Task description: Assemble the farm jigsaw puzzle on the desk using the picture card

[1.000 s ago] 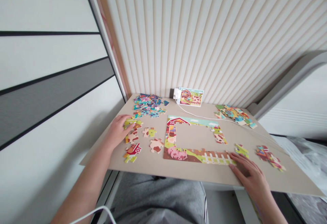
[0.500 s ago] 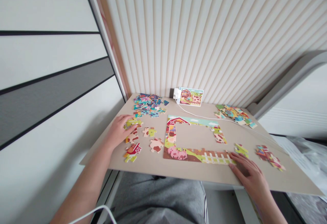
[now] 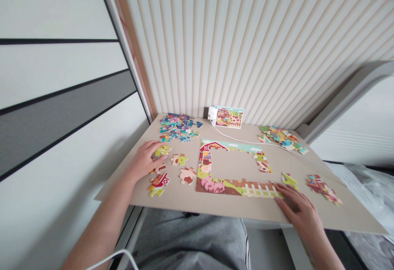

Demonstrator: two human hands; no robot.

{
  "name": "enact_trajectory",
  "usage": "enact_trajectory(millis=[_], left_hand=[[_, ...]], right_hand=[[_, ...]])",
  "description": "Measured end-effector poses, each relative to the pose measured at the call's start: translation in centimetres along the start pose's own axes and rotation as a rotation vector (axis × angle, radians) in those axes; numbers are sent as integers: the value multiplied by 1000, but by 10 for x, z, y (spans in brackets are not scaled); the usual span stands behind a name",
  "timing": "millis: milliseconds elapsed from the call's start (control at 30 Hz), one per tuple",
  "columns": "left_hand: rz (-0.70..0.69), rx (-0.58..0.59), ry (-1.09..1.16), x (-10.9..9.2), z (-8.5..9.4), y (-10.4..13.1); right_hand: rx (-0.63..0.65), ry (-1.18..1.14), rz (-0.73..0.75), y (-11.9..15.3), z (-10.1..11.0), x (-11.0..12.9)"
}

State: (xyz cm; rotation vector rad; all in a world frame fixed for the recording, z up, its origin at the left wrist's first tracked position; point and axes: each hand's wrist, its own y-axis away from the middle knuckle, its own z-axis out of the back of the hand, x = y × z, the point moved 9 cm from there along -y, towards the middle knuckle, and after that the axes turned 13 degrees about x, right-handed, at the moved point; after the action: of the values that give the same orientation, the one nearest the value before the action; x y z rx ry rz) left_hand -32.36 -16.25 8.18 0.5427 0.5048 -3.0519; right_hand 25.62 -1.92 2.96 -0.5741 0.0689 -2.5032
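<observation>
A farm jigsaw puzzle frame (image 3: 234,186) lies partly joined on the table, its middle bare and a gap at its lower right corner. My right hand (image 3: 300,209) rests flat at the right end of its fence strip, fingers stretched out. On the left, my left hand (image 3: 147,161) hovers over loose pieces with thumb and fingers apart, around a green puzzle piece (image 3: 162,151). Partly under the thumb is a brown-and-white piece (image 3: 159,166). Nearby lie a red barn piece (image 3: 160,180), a cow-patch piece (image 3: 187,175) and a green-and-cream piece (image 3: 179,160).
A picture card (image 3: 229,117) leans on the pleated wall beside a white plug (image 3: 211,113), whose cable (image 3: 237,139) crosses the table. Blue pieces (image 3: 178,127) are heaped back left, yellowish ones (image 3: 285,138) back right. More pieces (image 3: 324,188) lie far right.
My left thumb and fingers have shifted slightly, showing more of the green puzzle piece between them. My right hand stays in place on the fence strip.
</observation>
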Motion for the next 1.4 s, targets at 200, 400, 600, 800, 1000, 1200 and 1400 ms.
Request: enact_trajectory(millis=[200,400,600,800,1000,1200,1400], left_hand=[[157,-391,53,12,42,15],[388,-614,220,44,54,38],[460,-684,223,49,58,46],[274,-365,174,28,40,20],[58,56,-17,-4,-7,-4],[87,74,-113,-6,-2,7],[-43,263,-167,-2,-3,42]], right_hand=[[-12,1,-8,0,3,6],[-12,3,-3,-1,6,11],[-20,-1,-24,-1,11,19],[-11,-1,-11,0,4,7],[7,19,12,2,-4,-7],[7,25,-5,2,-5,-6],[15,37,-38,3,-2,3]])
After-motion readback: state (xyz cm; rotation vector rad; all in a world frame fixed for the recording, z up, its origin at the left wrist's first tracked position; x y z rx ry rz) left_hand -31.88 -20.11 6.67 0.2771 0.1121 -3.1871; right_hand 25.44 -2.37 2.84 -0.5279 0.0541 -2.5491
